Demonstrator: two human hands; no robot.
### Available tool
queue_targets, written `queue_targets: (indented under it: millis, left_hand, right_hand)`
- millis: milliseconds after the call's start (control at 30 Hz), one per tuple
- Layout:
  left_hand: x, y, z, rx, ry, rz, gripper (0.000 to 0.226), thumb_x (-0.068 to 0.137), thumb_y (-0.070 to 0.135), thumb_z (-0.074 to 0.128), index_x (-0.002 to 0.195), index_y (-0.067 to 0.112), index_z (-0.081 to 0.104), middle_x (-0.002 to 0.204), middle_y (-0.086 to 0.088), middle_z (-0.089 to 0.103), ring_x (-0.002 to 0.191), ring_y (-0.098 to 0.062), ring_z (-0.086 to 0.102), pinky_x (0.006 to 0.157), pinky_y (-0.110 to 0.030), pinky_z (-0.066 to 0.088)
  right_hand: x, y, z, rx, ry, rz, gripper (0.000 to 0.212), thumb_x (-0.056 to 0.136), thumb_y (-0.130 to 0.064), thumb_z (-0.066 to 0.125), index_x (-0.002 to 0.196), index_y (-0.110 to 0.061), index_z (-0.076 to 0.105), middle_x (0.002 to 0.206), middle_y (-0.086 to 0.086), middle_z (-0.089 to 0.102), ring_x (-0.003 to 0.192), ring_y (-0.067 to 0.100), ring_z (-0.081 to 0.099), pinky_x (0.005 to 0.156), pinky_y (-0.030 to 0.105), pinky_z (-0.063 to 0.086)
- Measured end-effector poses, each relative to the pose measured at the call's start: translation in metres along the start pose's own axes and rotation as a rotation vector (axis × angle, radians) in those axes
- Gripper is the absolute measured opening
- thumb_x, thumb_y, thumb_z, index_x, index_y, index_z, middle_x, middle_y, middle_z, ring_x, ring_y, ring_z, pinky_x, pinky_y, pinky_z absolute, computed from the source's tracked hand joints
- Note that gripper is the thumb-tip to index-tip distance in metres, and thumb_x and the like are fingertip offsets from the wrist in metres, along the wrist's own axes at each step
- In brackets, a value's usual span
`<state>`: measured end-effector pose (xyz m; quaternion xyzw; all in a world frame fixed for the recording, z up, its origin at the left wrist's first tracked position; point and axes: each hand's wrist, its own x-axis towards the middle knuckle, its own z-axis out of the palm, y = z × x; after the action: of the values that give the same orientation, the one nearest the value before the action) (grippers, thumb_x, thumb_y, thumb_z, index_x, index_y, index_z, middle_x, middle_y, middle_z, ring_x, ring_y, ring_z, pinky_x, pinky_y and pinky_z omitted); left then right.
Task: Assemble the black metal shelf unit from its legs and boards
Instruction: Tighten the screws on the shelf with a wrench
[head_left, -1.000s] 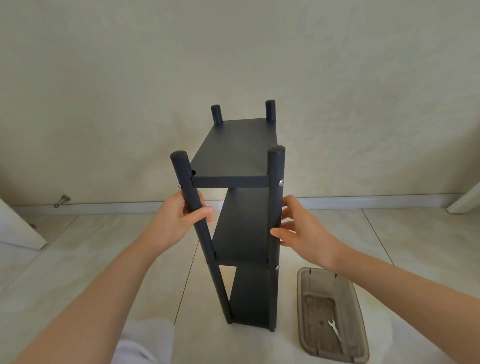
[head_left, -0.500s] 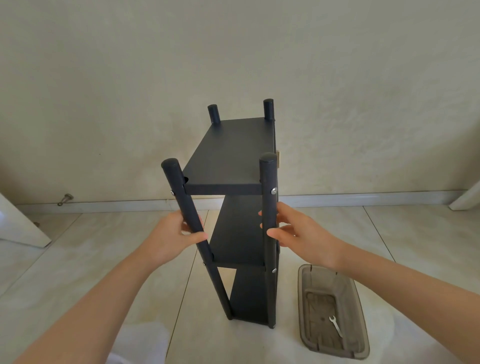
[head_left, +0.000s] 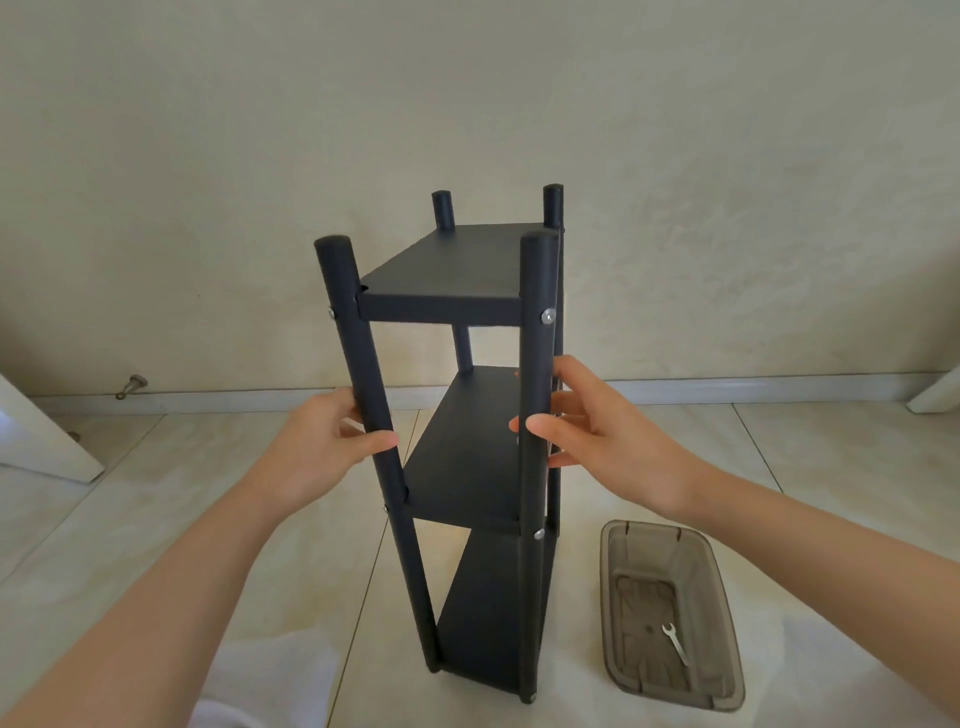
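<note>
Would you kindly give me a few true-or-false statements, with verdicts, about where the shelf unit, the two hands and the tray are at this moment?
1. The shelf unit stands upright on the floor. True.
2. The left hand holds the wrench. False: it grips the front left leg of the unit, and the wrench lies in the tray.
3. The right hand holds the front right leg, thumb in front and fingers behind. True.
4. The tray lies on the floor to the left of the unit. False: it lies to the right of it.
</note>
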<state>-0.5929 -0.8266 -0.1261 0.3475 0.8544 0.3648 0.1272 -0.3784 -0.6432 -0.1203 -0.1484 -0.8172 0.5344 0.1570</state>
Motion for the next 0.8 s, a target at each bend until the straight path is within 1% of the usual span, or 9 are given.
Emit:
queue_targets:
  millis: [100,167,200,267,367,467,600,733,800]
  left_hand:
    - [0.0,0.002,-0.004,-0.096,0.059,0.016,0.022,0.09,0.018,0.074,0.111,0.021,0.067,0.102,-0.001,0.072,0.091,-0.021,0.07,0.077,-0.033,0.06]
    - [0.002,0.003,-0.005,-0.12,0.089,0.021,0.025,0.092,0.017,0.072,0.116,0.02,0.066,0.103,-0.002,0.071,0.089,-0.018,0.07,0.07,-0.025,0.059]
    - [0.002,0.003,-0.005,-0.125,0.101,0.024,0.026,0.092,0.016,0.071,0.118,0.018,0.065,0.104,-0.003,0.07,0.089,-0.017,0.07,0.069,-0.025,0.06]
    - [0.003,0.005,-0.006,-0.136,0.116,0.029,0.029,0.093,0.015,0.069,0.121,0.015,0.063,0.107,-0.006,0.069,0.09,-0.02,0.071,0.073,-0.031,0.062]
    - [0.005,0.006,-0.007,-0.142,0.126,0.027,0.031,0.094,0.014,0.068,0.125,0.013,0.062,0.11,-0.008,0.067,0.091,-0.022,0.07,0.078,-0.039,0.062]
    - [0.005,0.002,-0.009,-0.149,0.147,0.014,0.031,0.094,0.014,0.068,0.125,0.013,0.062,0.11,-0.007,0.067,0.09,-0.021,0.07,0.075,-0.036,0.063]
    - [0.009,-0.005,-0.01,-0.216,0.165,-0.015,0.03,0.094,0.014,0.068,0.123,0.015,0.062,0.109,-0.006,0.068,0.087,-0.015,0.071,0.062,-0.021,0.06]
    - [0.013,-0.004,-0.007,-0.266,0.166,-0.013,0.029,0.094,0.015,0.069,0.122,0.02,0.061,0.106,-0.006,0.069,0.087,-0.016,0.071,0.068,-0.028,0.062]
    - [0.014,-0.001,-0.004,-0.274,0.182,-0.024,0.034,0.093,0.015,0.07,0.126,0.02,0.06,0.103,-0.004,0.069,0.089,-0.017,0.071,0.07,-0.029,0.061]
  right_hand:
    - [0.004,-0.005,-0.001,0.048,0.021,-0.03,0.033,0.1,-0.019,0.053,0.129,-0.031,0.043,0.11,-0.001,0.07,0.101,0.009,0.068,0.082,0.027,0.059]
    - [0.008,-0.008,0.0,0.066,0.032,-0.041,0.034,0.1,-0.017,0.054,0.13,-0.03,0.043,0.109,0.001,0.07,0.1,0.011,0.069,0.081,0.028,0.06]
    - [0.01,-0.01,0.002,0.075,0.038,-0.046,0.035,0.099,-0.017,0.054,0.13,-0.028,0.043,0.11,0.003,0.069,0.1,0.014,0.069,0.082,0.031,0.06]
    - [0.014,-0.014,0.004,0.086,0.047,-0.05,0.037,0.099,-0.016,0.054,0.132,-0.026,0.042,0.111,0.005,0.068,0.1,0.017,0.069,0.084,0.035,0.06]
    - [0.019,-0.02,0.005,0.071,0.057,-0.053,0.038,0.1,-0.017,0.054,0.135,-0.024,0.041,0.112,0.006,0.067,0.1,0.018,0.069,0.084,0.037,0.06]
    - [0.023,-0.026,0.007,0.02,0.049,-0.08,0.038,0.1,-0.019,0.054,0.135,-0.023,0.041,0.113,0.005,0.066,0.099,0.017,0.068,0.082,0.033,0.06]
    - [0.028,-0.032,0.01,-0.001,0.042,-0.115,0.039,0.099,-0.02,0.055,0.135,-0.021,0.041,0.112,0.005,0.065,0.099,0.019,0.068,0.08,0.035,0.061]
    - [0.033,-0.035,0.009,0.012,0.056,-0.113,0.039,0.098,-0.02,0.057,0.135,-0.02,0.042,0.108,0.008,0.066,0.096,0.021,0.069,0.077,0.037,0.062]
    - [0.035,-0.035,0.009,0.03,0.058,-0.12,0.038,0.098,-0.02,0.058,0.133,-0.02,0.044,0.105,0.009,0.067,0.093,0.02,0.07,0.076,0.036,0.062]
